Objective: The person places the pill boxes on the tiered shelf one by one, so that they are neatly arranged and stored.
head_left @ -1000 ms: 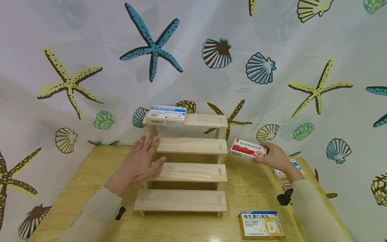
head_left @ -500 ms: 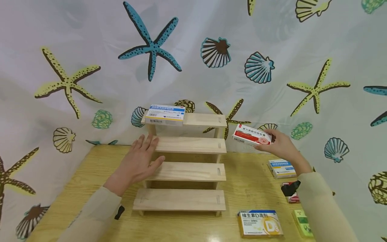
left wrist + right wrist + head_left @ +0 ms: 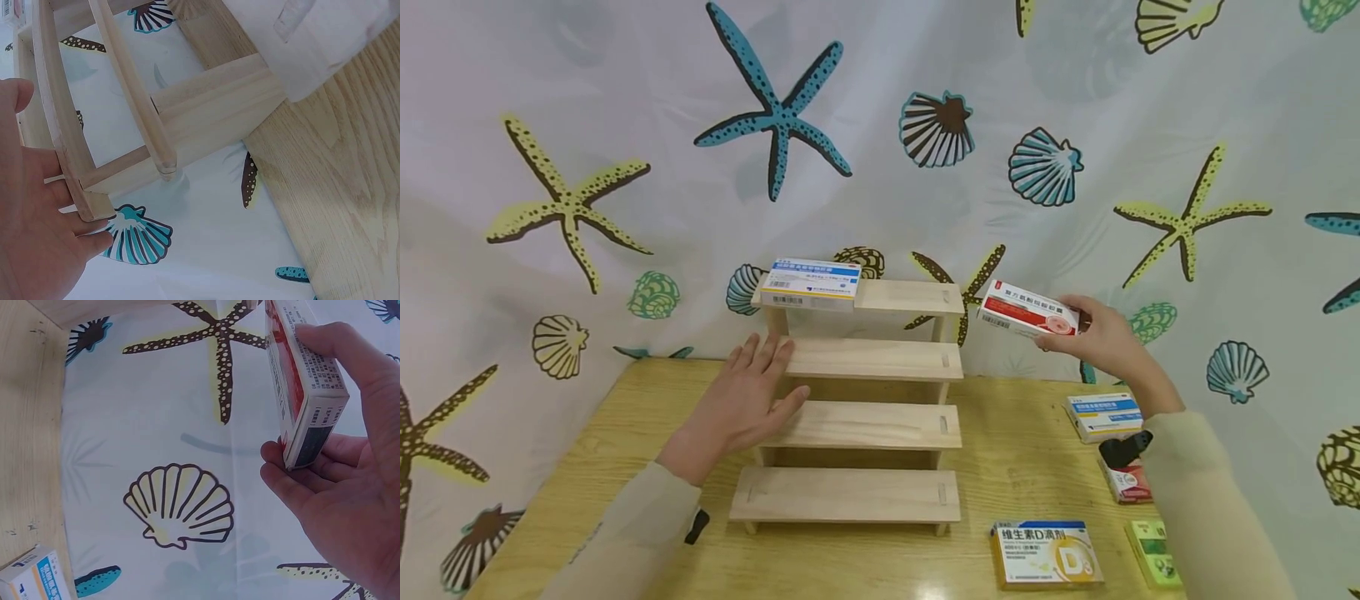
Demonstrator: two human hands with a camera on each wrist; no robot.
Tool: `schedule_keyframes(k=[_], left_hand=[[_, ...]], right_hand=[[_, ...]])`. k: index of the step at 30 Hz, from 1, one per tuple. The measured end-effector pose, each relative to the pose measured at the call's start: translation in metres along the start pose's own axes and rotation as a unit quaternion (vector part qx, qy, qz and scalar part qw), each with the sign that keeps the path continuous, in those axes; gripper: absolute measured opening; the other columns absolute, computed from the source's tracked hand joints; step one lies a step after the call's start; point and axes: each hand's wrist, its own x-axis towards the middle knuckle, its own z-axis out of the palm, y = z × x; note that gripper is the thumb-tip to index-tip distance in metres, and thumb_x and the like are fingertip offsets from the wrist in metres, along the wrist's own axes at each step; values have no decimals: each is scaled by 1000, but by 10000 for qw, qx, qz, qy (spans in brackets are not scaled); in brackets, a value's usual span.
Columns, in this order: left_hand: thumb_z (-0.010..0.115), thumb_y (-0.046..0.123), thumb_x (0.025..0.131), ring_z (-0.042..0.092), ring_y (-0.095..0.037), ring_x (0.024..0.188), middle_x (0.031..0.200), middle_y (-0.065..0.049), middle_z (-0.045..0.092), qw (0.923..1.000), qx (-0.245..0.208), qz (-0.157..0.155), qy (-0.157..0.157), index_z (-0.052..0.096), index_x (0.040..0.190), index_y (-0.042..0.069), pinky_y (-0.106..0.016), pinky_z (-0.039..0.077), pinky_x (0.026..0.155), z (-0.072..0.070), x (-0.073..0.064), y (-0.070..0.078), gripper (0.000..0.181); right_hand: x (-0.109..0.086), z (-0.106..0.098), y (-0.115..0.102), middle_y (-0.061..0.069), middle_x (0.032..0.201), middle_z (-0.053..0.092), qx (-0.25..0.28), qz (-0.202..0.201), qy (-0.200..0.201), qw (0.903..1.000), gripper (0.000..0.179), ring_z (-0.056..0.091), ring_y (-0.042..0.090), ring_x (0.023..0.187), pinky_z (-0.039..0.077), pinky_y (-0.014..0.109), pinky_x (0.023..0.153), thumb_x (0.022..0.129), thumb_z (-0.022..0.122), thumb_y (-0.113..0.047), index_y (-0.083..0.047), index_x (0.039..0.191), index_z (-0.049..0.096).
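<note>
My right hand [image 3: 1108,337] pinches a white-and-red medicine box [image 3: 1026,310] between thumb and fingers, in the air to the right of the top tier of a wooden step shelf [image 3: 865,423]. In the right wrist view the thumb presses one side of the box [image 3: 312,394] and the fingertips support its lower edge. My left hand [image 3: 737,408] rests with extended fingers against the shelf's left side. The left wrist view shows its fingers [image 3: 53,194] at the end of a shelf board. A white-and-blue medicine box [image 3: 812,284] lies on the top tier's left part.
On the table [image 3: 1000,475], right of the shelf, lie a vitamin D box [image 3: 1047,557], a blue-and-white box [image 3: 1103,417], a red-and-white box [image 3: 1127,483] and a green box [image 3: 1153,554]. Behind the table hangs a sea-patterned cloth [image 3: 880,217]. The right sleeve overlaps some boxes.
My right hand has lifted the red-and-white medicine box from about second-tier height to top-tier height, drifting slightly right. The left hand has stayed against the shelf.
</note>
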Motion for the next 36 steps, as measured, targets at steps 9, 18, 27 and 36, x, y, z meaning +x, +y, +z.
schedule_keyframes(k=[9, 18, 27, 36], left_hand=[[39, 55, 110, 19, -57, 157, 171, -30, 23, 10000, -37, 24, 37, 28, 165, -2, -68, 20, 128, 1, 0, 0, 79], [38, 56, 110, 20, -56, 157, 171, -30, 24, 10000, -6, 13, 22, 28, 165, -1, -68, 20, 128, 1, 0, -1, 80], [40, 55, 110, 19, -56, 158, 171, -30, 24, 10000, 9, -26, -12, 28, 165, -2, -67, 20, 128, 1, 0, 0, 79], [39, 55, 110, 19, -56, 158, 171, -29, 24, 10000, 12, -27, 24, 28, 165, -1, -67, 19, 128, 2, 0, -1, 80]], right_hand=[[6, -6, -16, 16, 131, 64, -10, -183, 96, 9998, 74, 56, 26, 105, 50, 28, 80, 90, 83, -43, -5, 147, 54], [12, -4, -33, 16, 134, 63, 73, -231, -20, 9997, 75, 57, 27, 105, 52, 26, 73, 91, 83, -40, -5, 149, 52], [21, 4, -44, 16, 134, 63, 14, -373, -97, 9993, 74, 58, 29, 109, 52, 27, 79, 90, 84, -38, -5, 148, 53], [31, 11, -58, 16, 135, 63, 80, -560, -206, 9982, 75, 60, 28, 109, 51, 29, 82, 89, 85, -36, -4, 149, 53]])
